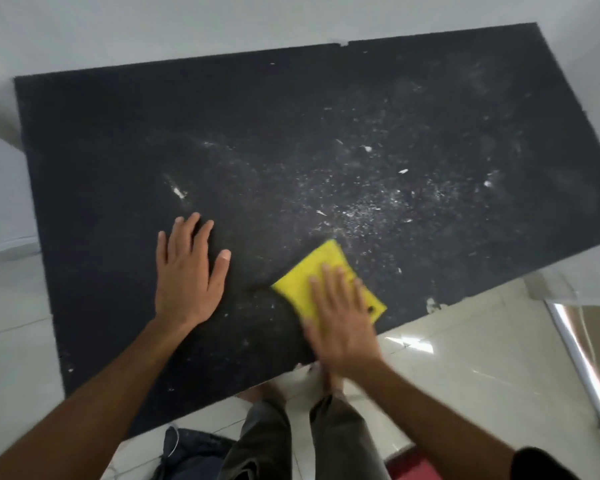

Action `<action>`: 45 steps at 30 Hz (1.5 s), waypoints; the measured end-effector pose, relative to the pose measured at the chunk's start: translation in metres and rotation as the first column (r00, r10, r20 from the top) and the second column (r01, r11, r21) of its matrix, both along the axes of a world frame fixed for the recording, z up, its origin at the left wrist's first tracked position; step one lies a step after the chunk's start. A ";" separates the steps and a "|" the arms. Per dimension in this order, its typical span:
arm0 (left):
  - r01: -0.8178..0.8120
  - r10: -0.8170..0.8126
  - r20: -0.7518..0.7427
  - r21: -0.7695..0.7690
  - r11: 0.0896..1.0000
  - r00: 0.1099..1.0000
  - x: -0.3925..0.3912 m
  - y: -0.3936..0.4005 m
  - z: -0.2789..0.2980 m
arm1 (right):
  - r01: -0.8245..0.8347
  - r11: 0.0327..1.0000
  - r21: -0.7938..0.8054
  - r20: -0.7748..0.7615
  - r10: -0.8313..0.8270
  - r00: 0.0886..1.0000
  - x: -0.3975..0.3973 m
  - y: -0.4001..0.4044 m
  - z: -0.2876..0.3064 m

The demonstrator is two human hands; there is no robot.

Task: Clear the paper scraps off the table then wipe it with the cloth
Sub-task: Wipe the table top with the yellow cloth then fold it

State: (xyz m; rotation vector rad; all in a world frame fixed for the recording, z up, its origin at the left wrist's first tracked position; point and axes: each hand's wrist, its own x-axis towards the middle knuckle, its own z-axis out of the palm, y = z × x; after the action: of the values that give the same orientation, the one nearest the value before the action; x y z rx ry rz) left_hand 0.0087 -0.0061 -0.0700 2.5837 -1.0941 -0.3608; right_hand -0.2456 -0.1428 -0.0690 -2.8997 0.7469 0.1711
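At lower centre of the frame, the right hand (340, 323) presses flat, fingers straight, on the yellow cloth (321, 275) to wipe the black tabletop (118, 133), while the left hand (187, 268), fingers spread, apparently braces beside white paper scraps (361, 202) scattered centre-right.

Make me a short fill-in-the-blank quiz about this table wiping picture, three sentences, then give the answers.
1. The right hand presses flat on a cloth whose colour is ____.
2. The left hand rests flat on the ____ table, holding nothing.
3. Most of the white specks lie on the side of the cloth ____ from the person.

Answers: yellow; black; away
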 end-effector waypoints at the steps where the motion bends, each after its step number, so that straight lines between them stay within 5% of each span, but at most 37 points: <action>1: 0.007 -0.009 0.038 0.033 0.999 0.999 -0.002 -0.001 0.000 | 0.120 0.991 -0.059 -0.009 -0.121 0.993 -0.017 -0.037 -0.004; 4: 0.008 -0.016 0.096 0.087 0.996 0.995 -0.008 -0.005 0.002 | 0.528 0.848 -0.046 -0.046 -0.530 0.847 -0.042 -0.115 -0.001; 6: -0.002 -0.010 0.108 0.104 0.995 0.994 -0.010 -0.008 0.003 | 0.629 0.776 -0.034 -0.014 -0.630 0.776 -0.025 -0.115 -0.002; 8: -0.024 0.010 0.116 0.122 0.992 0.993 -0.011 -0.009 0.004 | 0.550 0.834 -0.048 0.021 -0.549 0.835 -0.001 -0.081 -0.003; 11: -0.033 0.018 0.129 0.114 0.993 0.991 -0.023 -0.024 0.008 | 0.179 0.983 0.041 -0.005 -0.178 0.984 0.004 -0.025 -0.001; 14: 0.068 -0.073 0.107 0.050 0.996 0.992 -0.056 -0.062 0.014 | -0.017 1.000 0.024 0.057 0.016 0.998 -0.040 -0.065 -0.005; 17: 0.117 -0.116 0.036 -0.029 0.993 0.993 -0.096 -0.103 0.013 | 0.225 0.968 -0.108 0.002 -0.226 0.974 -0.097 -0.172 -0.010; 20: 0.094 -0.095 -0.017 -0.029 0.995 0.995 -0.126 -0.135 0.010 | 0.601 0.799 -0.024 -0.018 -0.601 0.799 -0.129 -0.255 0.002; 22: 0.069 -0.069 -0.018 -0.005 0.998 0.997 -0.142 -0.152 0.007 | 0.683 0.731 -0.003 0.002 -0.683 0.731 -0.124 -0.253 0.003; 24: 0.027 -0.027 -0.009 0.018 0.999 1.000 -0.153 -0.162 0.005 | 0.547 0.835 -0.055 0.004 -0.548 0.836 -0.112 -0.206 0.001; 26: 0.008 -0.009 0.026 0.038 0.999 1.000 -0.159 -0.164 0.002 | 0.226 0.974 -0.004 -0.034 -0.226 0.973 -0.109 -0.157 -0.003; 29: 0.033 -0.039 0.086 0.071 0.997 0.996 -0.158 -0.160 0.000 | 0.013 1.000 0.009 0.052 -0.013 0.999 -0.114 -0.201 -0.005; 31: 0.019 -0.026 0.086 0.083 0.996 0.996 -0.158 -0.161 0.002 | 0.193 0.978 -0.085 0.039 -0.190 0.981 -0.127 -0.277 -0.011; 34: 0.000 -0.006 0.096 0.068 0.998 0.995 -0.161 -0.162 0.002 | 0.563 0.826 -0.037 -0.048 -0.564 0.824 -0.164 -0.371 -0.008; 36: -0.004 -0.001 0.099 0.053 0.999 0.995 -0.162 -0.161 0.001 | 0.630 0.776 -0.002 -0.034 -0.630 0.776 -0.171 -0.369 -0.006; 38: -0.004 -0.002 0.104 0.053 0.999 0.995 -0.161 -0.163 0.002 | 0.543 0.836 -0.075 0.007 -0.544 0.839 -0.162 -0.317 -0.008; 41: -0.007 0.001 0.115 0.058 0.998 0.993 -0.161 -0.164 0.001 | 0.179 0.984 -0.022 -0.003 -0.179 0.984 -0.130 -0.204 -0.009; 45: -0.121 0.129 0.031 -0.188 0.975 0.991 -0.150 -0.156 0.007 | -0.243 0.969 0.052 0.069 0.240 0.968 -0.068 -0.139 -0.002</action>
State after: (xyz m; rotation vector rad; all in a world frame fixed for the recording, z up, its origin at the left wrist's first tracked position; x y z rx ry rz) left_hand -0.1412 -0.1625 -0.0629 2.4883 -0.9252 -0.1653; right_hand -0.3137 -0.2818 -0.0710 -2.9148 0.3696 0.1261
